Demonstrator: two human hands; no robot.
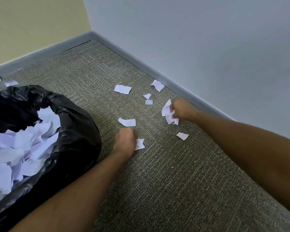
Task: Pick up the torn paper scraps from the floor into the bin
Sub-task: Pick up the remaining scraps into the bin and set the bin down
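Several white torn paper scraps lie on the carpet: one [122, 89] far out, one [157, 84] by the baseboard, two small ones [148, 99], one [127, 122] just beyond my left hand, one [182, 135] under my right forearm. My left hand [125, 142] is curled low on the carpet and pinches a scrap [140, 144] at its right side. My right hand [181, 109] grips a bunch of scraps [168, 113] near the wall. The bin [70, 114], lined with a black bag and holding many scraps, stands at the left.
A grey baseboard [174, 87] runs along the blue-grey wall on the right and meets a beige wall in the far corner. Two more scraps [11, 83] lie behind the bin by the left baseboard. Bare carpet [166, 181] stretches between my forearms.
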